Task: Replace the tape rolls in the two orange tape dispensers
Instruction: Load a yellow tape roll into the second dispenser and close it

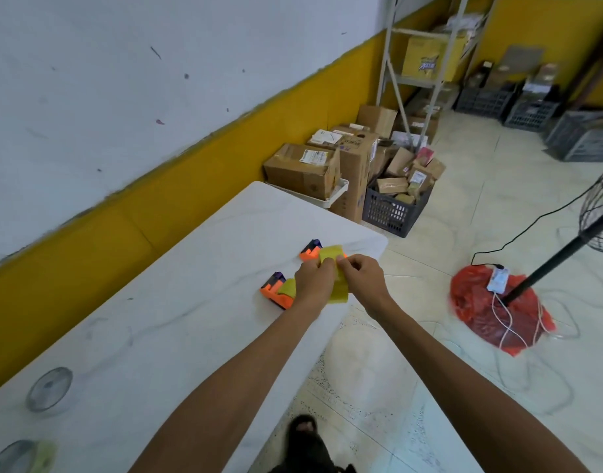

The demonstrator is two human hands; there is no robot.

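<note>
Near the far right corner of the table: both hands are meeting over one yellow tape roll.
Table: one, white, is stretching from 7 o'clock toward 1 o'clock.
Orange tape dispensers: two are lying on the table. The near dispenser is sitting at 9 o'clock of the hands, with a yellow roll seated in it; the far dispenser is sitting at 12 o'clock of the hands, partly hidden behind the held roll.
Held tape roll: one, yellow-green, is being gripped above the table edge between the two dispensers.
Left hand: fingers are curling around the roll's left side, pinching it.
Right hand: thumb and fingers are pressing together on the roll's right edge; whether they are picking at loose tape, I cannot tell.
Other rolls: two greyish rolls are lying on the table at 7 o'clock, one roll farther in, one roll at the frame's bottom edge.
Cardboard boxes: several are piling up on the floor at 12 o'clock beyond the table.
</note>
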